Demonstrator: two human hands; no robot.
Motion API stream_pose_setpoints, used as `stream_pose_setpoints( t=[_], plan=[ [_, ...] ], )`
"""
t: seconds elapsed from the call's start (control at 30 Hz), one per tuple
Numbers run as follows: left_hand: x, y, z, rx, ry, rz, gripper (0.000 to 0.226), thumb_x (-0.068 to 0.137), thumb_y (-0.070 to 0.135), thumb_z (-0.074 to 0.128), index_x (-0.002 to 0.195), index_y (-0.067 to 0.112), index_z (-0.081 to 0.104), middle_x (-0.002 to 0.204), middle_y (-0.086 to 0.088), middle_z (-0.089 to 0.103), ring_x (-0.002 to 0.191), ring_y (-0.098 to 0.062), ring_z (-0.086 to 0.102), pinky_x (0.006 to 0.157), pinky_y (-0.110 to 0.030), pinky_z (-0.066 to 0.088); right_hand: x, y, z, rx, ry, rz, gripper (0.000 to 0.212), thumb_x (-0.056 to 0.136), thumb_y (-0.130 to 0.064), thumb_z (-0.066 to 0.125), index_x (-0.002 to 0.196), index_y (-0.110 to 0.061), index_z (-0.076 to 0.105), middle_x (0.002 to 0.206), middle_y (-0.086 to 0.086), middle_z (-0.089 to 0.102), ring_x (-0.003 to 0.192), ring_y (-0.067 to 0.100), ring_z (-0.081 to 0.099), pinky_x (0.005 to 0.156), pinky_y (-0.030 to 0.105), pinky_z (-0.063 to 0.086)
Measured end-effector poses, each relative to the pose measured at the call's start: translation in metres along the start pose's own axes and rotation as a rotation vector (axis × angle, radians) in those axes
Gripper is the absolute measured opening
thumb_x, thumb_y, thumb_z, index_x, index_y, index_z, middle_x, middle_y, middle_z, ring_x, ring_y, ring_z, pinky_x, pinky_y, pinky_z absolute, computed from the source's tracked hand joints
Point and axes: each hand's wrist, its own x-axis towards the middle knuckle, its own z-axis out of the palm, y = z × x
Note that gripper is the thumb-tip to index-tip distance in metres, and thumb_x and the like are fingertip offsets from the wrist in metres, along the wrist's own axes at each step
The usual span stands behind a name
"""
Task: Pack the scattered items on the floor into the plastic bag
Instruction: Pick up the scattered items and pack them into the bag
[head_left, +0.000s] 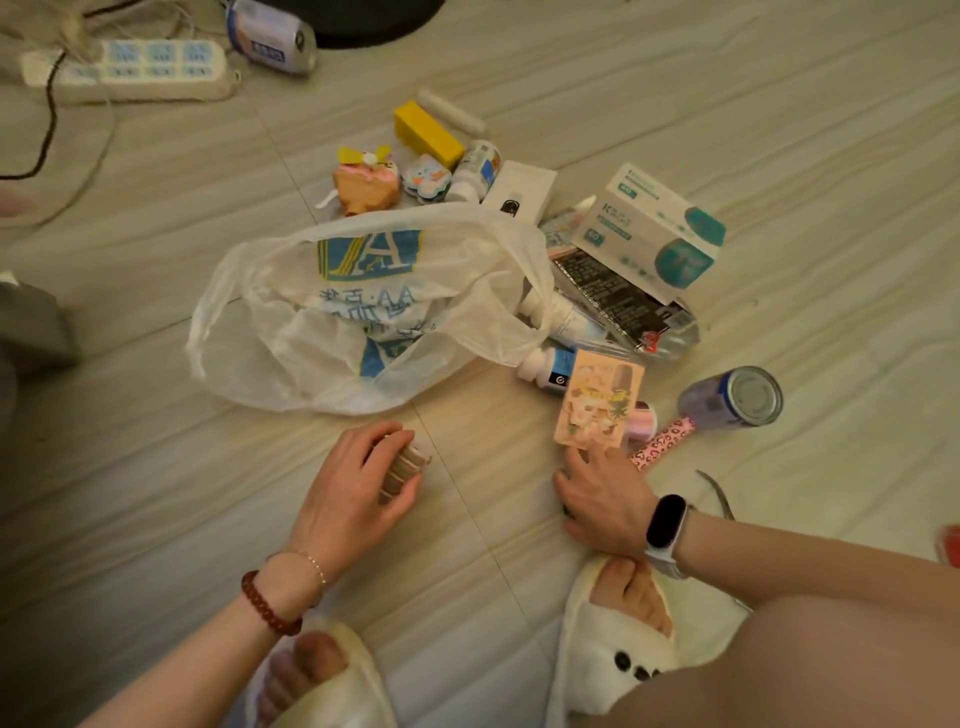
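1. A pale tiled floor (156, 467) fills the frame, with a power strip (130, 67) at the upper left.
2. The white plastic bag (363, 306) lies open mid-frame, touching the clutter to its right.
3. Scattered above and right of it: a yellow box (427, 132), a mask box (652, 228), a drink can (735, 397).
4. The left hand (353, 488), lower centre, curls its fingers (387, 434) round a small ribbed object (402, 470).
5. The right hand (605, 501) pinches a pink illustrated card (600, 397) by its lower edge.
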Motion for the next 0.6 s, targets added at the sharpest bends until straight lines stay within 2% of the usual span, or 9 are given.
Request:
stream_pose_setpoints(
  t=[0.07, 0.13, 0.3, 0.4, 0.5, 0.6],
  plan=[
    [0.001, 0.001, -0.003, -0.010, 0.008, -0.012, 0.043, 0.079, 0.035, 0.052, 0.109, 0.005, 0.057, 0.106, -0.014, 0.060, 0.098, -0.017, 0.050, 0.084, -0.029, 0.048, 0.002, 0.002, -0.010, 0.064, -0.016, -0.034, 0.027, 0.076, -0.032, 0.056, 0.088, -0.009, 0.064, 0.090, 0.017, 0.060, 0.082, 0.032, 0.055, 0.059, 0.035, 0.031],
    [0.005, 0.002, -0.007, -0.033, 0.032, -0.031, 0.042, 0.079, 0.034, 0.052, 0.109, 0.004, 0.058, 0.106, -0.012, 0.059, 0.097, -0.016, 0.050, 0.087, -0.023, 0.043, 0.006, 0.008, -0.018, 0.185, -0.015, -0.048, 0.034, 0.086, -0.033, 0.045, 0.106, -0.009, 0.058, 0.106, 0.017, 0.054, 0.098, 0.030, 0.049, 0.070, 0.035, 0.033],
    [0.032, -0.003, -0.028, -0.123, 0.242, -0.151, 0.042, 0.078, 0.029, 0.058, 0.110, 0.002, 0.057, 0.108, -0.013, 0.057, 0.099, -0.014, 0.050, 0.093, -0.015, 0.037, 0.017, 0.028, -0.070, 0.442, 0.019, -0.144, 0.043, 0.083, -0.044, 0.052, 0.115, -0.016, 0.053, 0.104, 0.013, 0.050, 0.094, 0.032, 0.052, 0.075, 0.035, 0.044],
    [0.055, -0.011, -0.046, -0.154, 0.343, -0.223, 0.038, 0.076, 0.014, 0.070, 0.111, 0.002, 0.058, 0.107, -0.011, 0.057, 0.097, -0.008, 0.049, 0.090, -0.007, 0.033, 0.029, 0.040, -0.111, 0.592, 0.069, -0.200, 0.057, 0.080, -0.048, 0.058, 0.130, -0.024, 0.044, 0.112, 0.007, 0.046, 0.097, 0.024, 0.052, 0.084, 0.034, 0.046],
    [0.077, -0.023, -0.059, -0.196, 0.364, -0.312, 0.038, 0.077, 0.013, 0.069, 0.114, 0.008, 0.057, 0.107, -0.001, 0.056, 0.095, -0.009, 0.051, 0.086, -0.018, 0.039, 0.043, 0.044, -0.149, 0.780, 0.278, -0.227, 0.059, 0.073, -0.053, 0.060, 0.127, -0.030, 0.048, 0.108, -0.003, 0.042, 0.097, 0.012, 0.050, 0.089, 0.022, 0.041],
    [0.095, -0.039, -0.059, -0.254, 0.375, -0.388, 0.039, 0.080, 0.018, 0.067, 0.116, 0.010, 0.055, 0.110, -0.005, 0.060, 0.094, -0.017, 0.058, 0.085, -0.030, 0.048, 0.063, 0.045, -0.177, 0.852, 0.524, -0.190, 0.050, 0.074, -0.044, 0.066, 0.119, -0.026, 0.053, 0.107, -0.003, 0.040, 0.095, 0.010, 0.048, 0.083, 0.015, 0.038]
  ],
)
